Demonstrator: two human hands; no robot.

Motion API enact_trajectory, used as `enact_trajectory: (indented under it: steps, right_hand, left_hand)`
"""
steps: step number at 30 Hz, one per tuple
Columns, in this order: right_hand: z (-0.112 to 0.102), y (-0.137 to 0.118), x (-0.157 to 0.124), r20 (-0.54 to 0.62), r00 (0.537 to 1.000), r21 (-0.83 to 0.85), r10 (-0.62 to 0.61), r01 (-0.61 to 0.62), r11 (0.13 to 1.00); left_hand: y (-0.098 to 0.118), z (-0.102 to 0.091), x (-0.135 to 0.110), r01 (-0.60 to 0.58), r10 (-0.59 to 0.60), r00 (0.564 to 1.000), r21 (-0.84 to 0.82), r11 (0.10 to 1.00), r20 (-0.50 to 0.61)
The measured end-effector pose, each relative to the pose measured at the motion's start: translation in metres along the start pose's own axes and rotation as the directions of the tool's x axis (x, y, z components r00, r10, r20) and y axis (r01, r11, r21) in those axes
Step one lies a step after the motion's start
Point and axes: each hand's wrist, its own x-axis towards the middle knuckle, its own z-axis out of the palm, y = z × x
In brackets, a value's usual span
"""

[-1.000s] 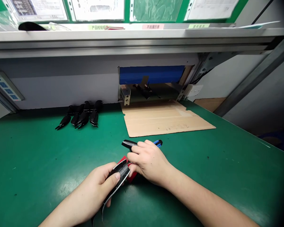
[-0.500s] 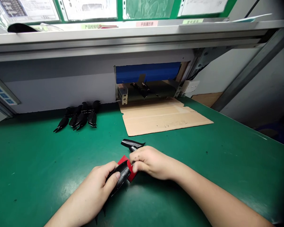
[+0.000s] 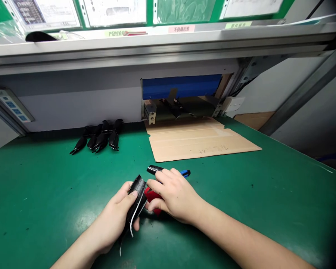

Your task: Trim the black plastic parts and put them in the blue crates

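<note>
My left hand [image 3: 120, 209] is closed round a curved black plastic shell [image 3: 136, 196], tilted, its hollow ribbed side up and a pale strip along one edge. Close against its right side, my right hand [image 3: 175, 194] has its fingers curled and thumb bent in. A red piece [image 3: 153, 195] shows between the right thumb and fingers, partly hidden. From behind the right hand juts the end of a blue-and-black stick-like thing [image 3: 186, 173]; whether the hand grips it is hidden. A black striped part [image 3: 154, 169] lies just beyond those fingers, partly covered.
Several glossy black parts [image 3: 100, 138] lie along the back wall. A cardboard sheet [image 3: 196, 144] runs up to an opening with a blue cover [image 3: 182, 86], where more black parts [image 3: 176, 108] lie. A shelf [image 3: 156, 41] spans the bench, and a power strip [image 3: 12, 104] hangs at left.
The black shell has turned more upright in my left hand, and its pale edge now shows. My right hand has rolled over the red piece. The blue-and-black end has come into view.
</note>
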Motion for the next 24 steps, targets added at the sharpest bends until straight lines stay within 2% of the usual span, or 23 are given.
enact_trajectory:
  steps: [8, 19, 22, 24]
  right_hand:
    - [0.003, -0.004, 0.001, -0.028, 0.999, -0.094, 0.022, -0.024, 0.995]
    - [0.007, -0.011, -0.001, 0.013, 1.0, -0.097, 0.017, -0.016, 0.995]
    - [0.006, -0.009, 0.0, 0.068, 0.998, -0.03, 0.002, 0.0, 1.0]
    - [0.002, -0.004, 0.0, 0.143, 0.989, 0.145, -0.029, 0.008, 0.989]
  left_hand:
    - [0.003, 0.003, 0.004, -0.029, 0.028, 0.999, -0.06, 0.998, -0.025]
    - [0.0, 0.001, 0.002, -0.183, 0.184, 0.983, 0.115, 0.976, 0.004]
    - [0.0, 0.001, 0.002, -0.199, 0.202, 0.979, 0.16, 0.967, -0.007]
    - [0.001, 0.001, 0.002, -0.207, 0.211, 0.977, 0.174, 0.963, -0.005]
